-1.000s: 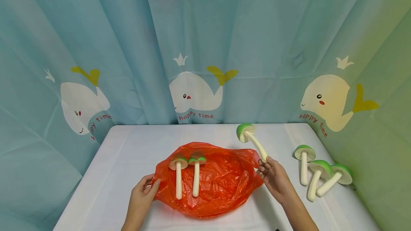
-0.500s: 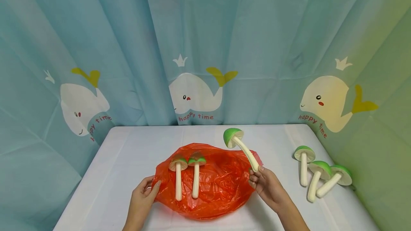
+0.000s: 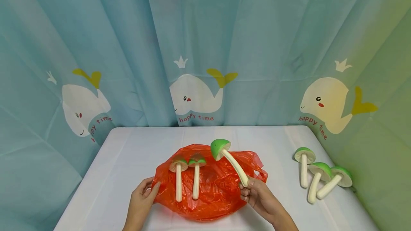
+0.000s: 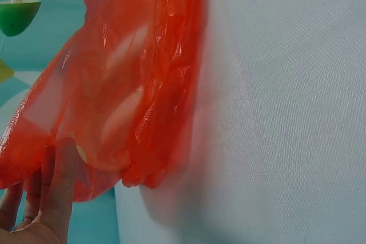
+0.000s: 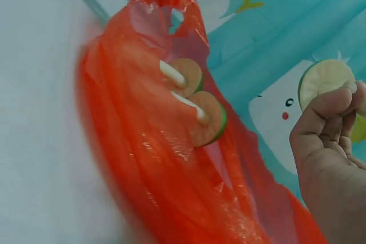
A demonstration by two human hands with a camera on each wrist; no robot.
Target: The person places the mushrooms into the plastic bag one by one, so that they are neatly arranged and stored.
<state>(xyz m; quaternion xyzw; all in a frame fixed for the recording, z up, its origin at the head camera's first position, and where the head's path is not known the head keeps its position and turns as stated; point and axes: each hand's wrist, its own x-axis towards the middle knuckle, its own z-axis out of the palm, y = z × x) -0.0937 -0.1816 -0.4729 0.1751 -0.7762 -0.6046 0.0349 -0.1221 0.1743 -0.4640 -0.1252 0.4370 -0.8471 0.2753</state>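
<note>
- Step in hand, as judged: loading the red bag [image 3: 212,210], with one mushroom [image 3: 235,164] carried over its opening.
- Right hand [image 3: 261,199]: thumb and fingers pinch the lower end of that mushroom's stem. It is held tilted, cap uppermost and leaning toward the left hand [image 3: 141,196]; the right wrist view shows its cap apart from the plastic.
- Left hand: thumb and fingers pinch the bag's near-left edge, which appears to hold the mouth spread.
- Already within the bag's mouth: a first mushroom [image 3: 178,184] and a second mushroom [image 3: 196,184], side by side, stems toward the person.
- Outstanding: three green-capped mushrooms [image 3: 316,184] on the white table [image 3: 122,174], beyond the right hand, two of them touching.
- The next move appears to call for lowering the held piece beside the pair, then loosening the pinch, with the left edge kept steady.
- Bag material: thin, glossy, translucent film, heavily creased, with a handle-like cut-out at its right end.
- Mushroom form: smooth domed green caps, pale undersides, cream stems; the held stem is plainly curved. They look moulded; the exact material cannot be told.
- Table covering: white, with a fine woven-looking texture in the left wrist view.
</note>
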